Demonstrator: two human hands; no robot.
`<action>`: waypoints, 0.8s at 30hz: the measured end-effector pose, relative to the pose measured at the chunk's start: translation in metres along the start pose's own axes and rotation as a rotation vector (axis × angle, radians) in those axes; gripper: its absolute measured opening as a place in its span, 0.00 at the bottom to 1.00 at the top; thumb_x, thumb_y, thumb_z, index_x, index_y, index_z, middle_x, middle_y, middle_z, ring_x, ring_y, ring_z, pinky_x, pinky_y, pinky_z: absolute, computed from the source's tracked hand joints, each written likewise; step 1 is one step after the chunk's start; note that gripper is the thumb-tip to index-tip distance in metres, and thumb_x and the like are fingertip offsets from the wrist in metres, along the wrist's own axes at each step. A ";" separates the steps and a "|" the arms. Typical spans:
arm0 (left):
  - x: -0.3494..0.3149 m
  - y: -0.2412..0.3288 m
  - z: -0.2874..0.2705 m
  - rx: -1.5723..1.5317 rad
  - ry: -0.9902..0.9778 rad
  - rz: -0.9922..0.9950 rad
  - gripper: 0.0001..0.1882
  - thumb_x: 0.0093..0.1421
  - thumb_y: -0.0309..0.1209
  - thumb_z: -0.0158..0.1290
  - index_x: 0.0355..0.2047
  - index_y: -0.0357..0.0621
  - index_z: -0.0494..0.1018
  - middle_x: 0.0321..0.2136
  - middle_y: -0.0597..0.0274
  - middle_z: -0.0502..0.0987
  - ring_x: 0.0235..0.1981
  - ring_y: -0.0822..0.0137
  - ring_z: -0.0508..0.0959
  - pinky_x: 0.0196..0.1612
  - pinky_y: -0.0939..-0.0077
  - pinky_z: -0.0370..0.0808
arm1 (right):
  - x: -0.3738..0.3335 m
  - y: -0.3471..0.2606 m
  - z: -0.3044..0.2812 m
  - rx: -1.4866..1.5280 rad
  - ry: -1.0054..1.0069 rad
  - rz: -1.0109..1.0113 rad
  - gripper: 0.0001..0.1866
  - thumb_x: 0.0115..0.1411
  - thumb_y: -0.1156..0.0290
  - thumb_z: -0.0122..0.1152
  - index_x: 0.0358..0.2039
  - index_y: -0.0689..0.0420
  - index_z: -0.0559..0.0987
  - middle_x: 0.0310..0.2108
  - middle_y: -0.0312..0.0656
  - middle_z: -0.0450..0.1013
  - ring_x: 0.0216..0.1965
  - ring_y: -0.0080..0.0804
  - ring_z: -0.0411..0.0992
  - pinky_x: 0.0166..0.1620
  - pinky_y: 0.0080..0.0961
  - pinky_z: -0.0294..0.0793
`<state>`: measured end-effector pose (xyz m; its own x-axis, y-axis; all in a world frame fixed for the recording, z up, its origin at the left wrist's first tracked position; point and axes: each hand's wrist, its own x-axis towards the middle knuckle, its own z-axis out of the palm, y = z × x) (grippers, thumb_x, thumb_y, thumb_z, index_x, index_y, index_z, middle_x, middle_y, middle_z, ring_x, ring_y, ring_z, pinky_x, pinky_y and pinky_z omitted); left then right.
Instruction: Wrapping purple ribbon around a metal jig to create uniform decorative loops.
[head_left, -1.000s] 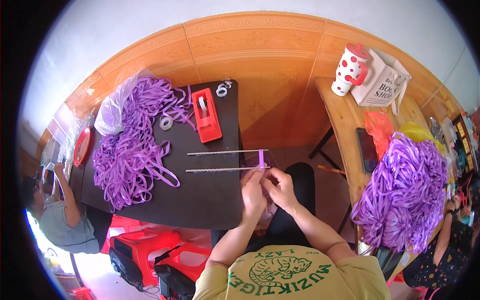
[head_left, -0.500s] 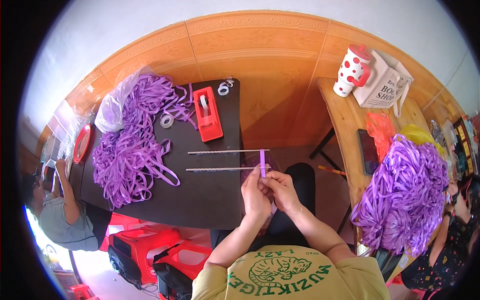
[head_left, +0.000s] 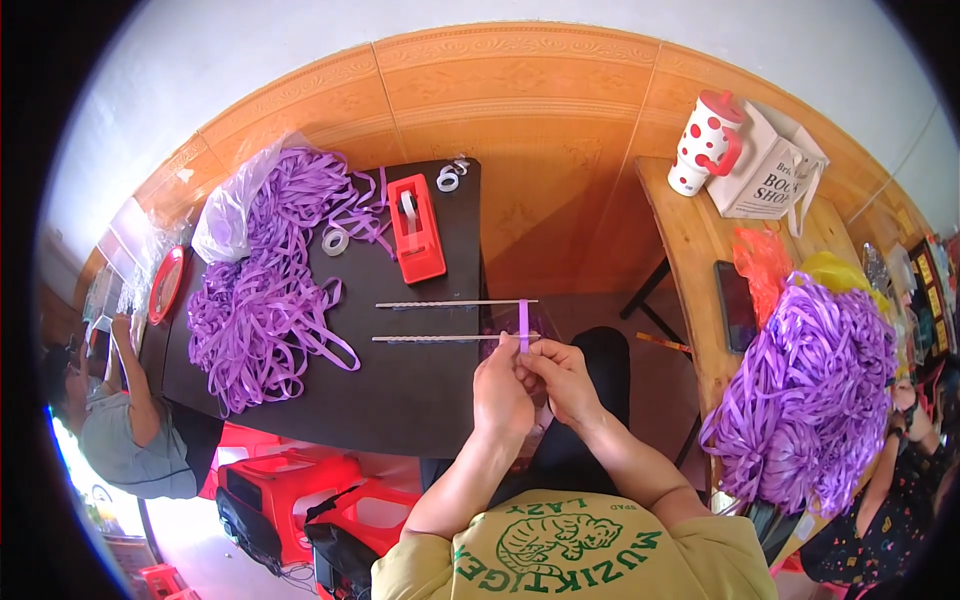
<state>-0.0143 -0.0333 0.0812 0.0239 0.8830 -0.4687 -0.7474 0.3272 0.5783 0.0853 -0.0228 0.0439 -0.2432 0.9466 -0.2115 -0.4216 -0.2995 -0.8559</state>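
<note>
Two thin metal rods [head_left: 440,339] lie parallel across the right part of the dark table, their right ends jutting past its edge. A short purple ribbon [head_left: 523,318] spans the two rods near those ends. Just below the nearer rod, my left hand [head_left: 503,388] is closed, with its thumb and fingertips at the ribbon's near end. Against it, my right hand [head_left: 563,378] pinches the same end of the ribbon. The fingertips meet, so the exact grip and any loose tail are hidden.
On the dark table [head_left: 400,400] are a heap of purple ribbon [head_left: 255,330], a red tape dispenser [head_left: 416,230] and tape rolls [head_left: 335,241]. The wooden table [head_left: 665,205] at right holds a dotted tumbler [head_left: 704,145], a phone [head_left: 735,305] and more ribbon [head_left: 805,400]. People sit on both sides.
My left hand has shifted slightly left and nearer to me. The ribbon still spans both rods, and my right hand has barely moved.
</note>
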 end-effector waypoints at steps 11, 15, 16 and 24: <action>0.007 0.015 -0.017 0.022 -0.154 -0.180 0.23 0.67 0.44 0.35 0.42 0.37 0.71 0.33 0.64 0.72 0.32 0.69 0.65 0.39 0.74 0.61 | -0.008 -0.014 0.003 -0.007 0.007 -0.022 0.06 0.58 0.73 0.56 0.25 0.59 0.77 0.22 0.35 0.74 0.21 0.17 0.69 0.26 0.12 0.66; 0.004 0.019 -0.013 -0.013 -0.156 -0.199 0.25 0.65 0.48 0.39 0.47 0.38 0.68 0.46 0.58 0.70 0.49 0.62 0.64 0.54 0.64 0.55 | -0.003 -0.031 -0.010 -0.143 0.216 -0.243 0.06 0.56 0.69 0.59 0.26 0.57 0.78 0.23 0.35 0.75 0.21 0.17 0.69 0.25 0.12 0.64; 0.003 0.021 -0.011 -0.011 -0.129 -0.218 0.27 0.64 0.50 0.39 0.49 0.38 0.66 0.51 0.56 0.68 0.55 0.59 0.60 0.59 0.61 0.49 | 0.002 -0.036 -0.017 -0.137 0.258 -0.254 0.06 0.57 0.68 0.59 0.26 0.56 0.78 0.23 0.35 0.75 0.22 0.16 0.69 0.26 0.11 0.64; -0.001 0.018 -0.008 -0.048 -0.122 -0.191 0.31 0.64 0.53 0.37 0.51 0.34 0.65 0.52 0.53 0.67 0.56 0.57 0.59 0.60 0.59 0.46 | 0.070 -0.085 0.042 -0.344 -0.023 -0.199 0.09 0.57 0.64 0.60 0.30 0.57 0.79 0.27 0.32 0.74 0.30 0.16 0.69 0.32 0.14 0.64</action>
<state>-0.0332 -0.0306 0.0864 0.2456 0.8416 -0.4811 -0.7521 0.4785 0.4531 0.0676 0.0644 0.1219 -0.2075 0.9781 -0.0179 -0.1460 -0.0491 -0.9881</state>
